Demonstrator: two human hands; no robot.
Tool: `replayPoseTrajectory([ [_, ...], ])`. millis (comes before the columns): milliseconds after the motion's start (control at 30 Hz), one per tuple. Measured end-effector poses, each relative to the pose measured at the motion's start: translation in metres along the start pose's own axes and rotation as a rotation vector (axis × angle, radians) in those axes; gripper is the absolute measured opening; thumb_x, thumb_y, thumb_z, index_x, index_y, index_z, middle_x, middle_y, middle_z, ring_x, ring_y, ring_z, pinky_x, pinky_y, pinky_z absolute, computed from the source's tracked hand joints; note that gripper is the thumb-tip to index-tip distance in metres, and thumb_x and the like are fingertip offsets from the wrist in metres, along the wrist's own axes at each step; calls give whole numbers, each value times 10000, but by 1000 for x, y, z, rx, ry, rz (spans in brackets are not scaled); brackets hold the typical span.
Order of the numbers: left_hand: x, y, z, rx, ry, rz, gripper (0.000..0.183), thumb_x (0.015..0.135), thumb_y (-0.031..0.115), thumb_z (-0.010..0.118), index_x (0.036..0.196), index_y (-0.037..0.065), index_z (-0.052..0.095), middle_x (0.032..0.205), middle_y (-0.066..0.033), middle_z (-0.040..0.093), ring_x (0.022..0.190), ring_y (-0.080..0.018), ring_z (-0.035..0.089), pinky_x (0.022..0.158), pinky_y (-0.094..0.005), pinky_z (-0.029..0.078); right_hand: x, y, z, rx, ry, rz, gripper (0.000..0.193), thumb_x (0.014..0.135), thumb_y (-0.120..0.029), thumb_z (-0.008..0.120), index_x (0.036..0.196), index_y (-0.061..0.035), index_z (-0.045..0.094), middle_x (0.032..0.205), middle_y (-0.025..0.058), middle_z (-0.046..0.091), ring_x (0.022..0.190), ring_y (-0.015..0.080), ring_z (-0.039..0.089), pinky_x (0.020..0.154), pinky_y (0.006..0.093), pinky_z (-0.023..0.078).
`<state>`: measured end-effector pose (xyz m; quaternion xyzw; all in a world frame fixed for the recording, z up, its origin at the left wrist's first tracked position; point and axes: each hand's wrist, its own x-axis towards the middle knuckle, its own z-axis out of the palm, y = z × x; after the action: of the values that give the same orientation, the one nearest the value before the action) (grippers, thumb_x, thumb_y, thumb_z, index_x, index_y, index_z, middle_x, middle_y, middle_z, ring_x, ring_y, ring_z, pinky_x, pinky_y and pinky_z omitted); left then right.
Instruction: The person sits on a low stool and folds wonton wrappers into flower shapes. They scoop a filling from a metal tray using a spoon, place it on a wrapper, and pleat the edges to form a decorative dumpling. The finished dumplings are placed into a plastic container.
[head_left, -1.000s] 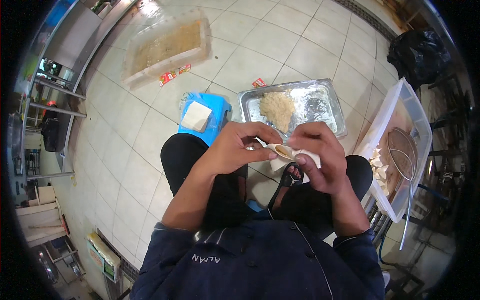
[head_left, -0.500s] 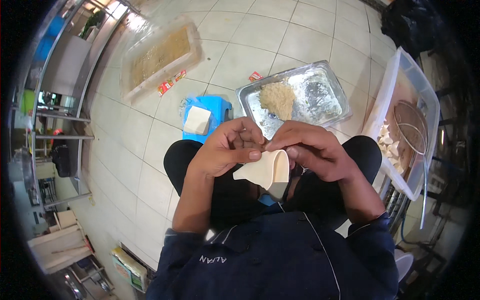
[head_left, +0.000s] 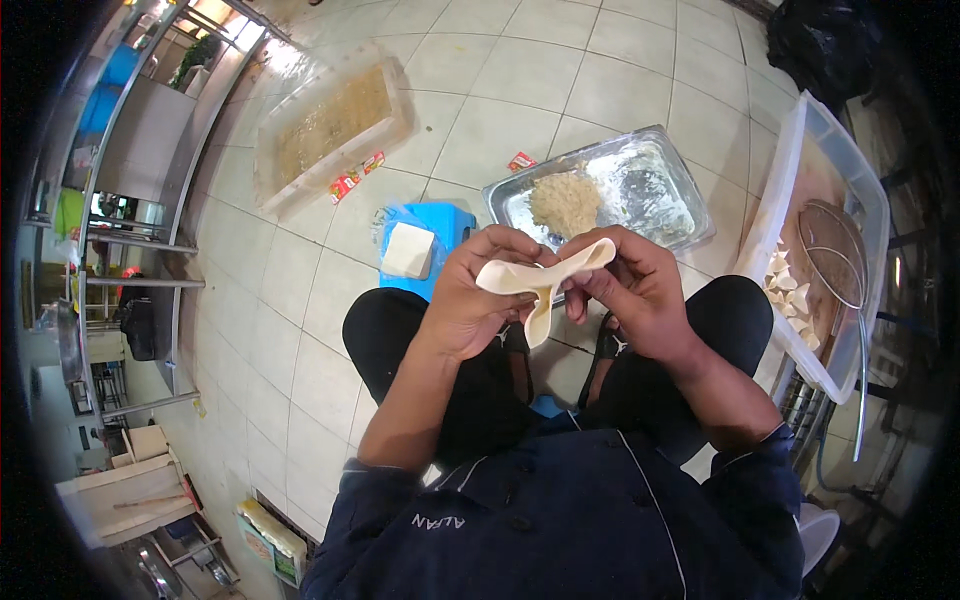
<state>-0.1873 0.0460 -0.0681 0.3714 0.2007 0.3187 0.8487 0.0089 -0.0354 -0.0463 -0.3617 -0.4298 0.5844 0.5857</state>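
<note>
Between my hands, above my lap, is a pale dumpling wrapper (head_left: pixel 543 284) folded into three standing flaps that meet in the middle. My left hand (head_left: pixel 468 300) pinches its left flap, and my right hand (head_left: pixel 645 300) grips the right one; the third flap points down toward me. Whether filling lies inside is hidden by the folds. Beyond my left hand, a square stack of wrappers (head_left: pixel 408 250) lies in a plastic bag on a blue stool (head_left: pixel 456 222). Past my right hand, a metal tray (head_left: pixel 650 205) holds a mound of pale, sticky filling (head_left: pixel 565 203).
At the right stands a clear plastic box (head_left: pixel 800 350) with several folded dumplings (head_left: pixel 790 298) and a wire strainer (head_left: pixel 832 240). A translucent tub (head_left: pixel 285 195) sits at the far left on the tiled floor (head_left: pixel 500 80), near red packets (head_left: pixel 357 178). Metal shelving (head_left: pixel 150 245) lines the left.
The wrapper has gone from a looped, overlapping fold to three spread flaps. My hands have turned and drawn its left and right flaps apart. The whole view has shifted slightly.
</note>
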Motion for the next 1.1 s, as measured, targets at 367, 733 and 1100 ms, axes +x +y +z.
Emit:
replayPoseTrajectory([
  [367, -3, 1, 10, 106, 48, 105, 322, 740, -138, 705, 1015, 15, 637, 1094, -150, 680, 1016, -218, 658, 849, -327, 550, -2, 8, 11, 48, 185, -64, 225, 947, 22, 584, 1166, 40, 535, 933, 127, 643, 733, 154, 643, 633, 274, 534],
  [733, -2, 4, 6, 209, -49, 271, 295, 743, -150, 718, 989, -6, 642, 1132, -169, 660, 1056, -224, 645, 903, -344, 551, 0, 12, 11, -6, 143, -171, 245, 980, -42, 551, 1202, 63, 568, 1045, 146, 634, 782, 182, 653, 650, 282, 536],
  [1100, -2, 8, 8, 272, 63, 248, 236, 772, -62, 741, 972, 11, 639, 1071, -152, 675, 974, -200, 662, 823, -326, 549, 1, 0, 10, 94, 242, -78, 220, 989, -114, 534, 1136, 49, 555, 992, 176, 640, 749, 210, 656, 623, 306, 540],
])
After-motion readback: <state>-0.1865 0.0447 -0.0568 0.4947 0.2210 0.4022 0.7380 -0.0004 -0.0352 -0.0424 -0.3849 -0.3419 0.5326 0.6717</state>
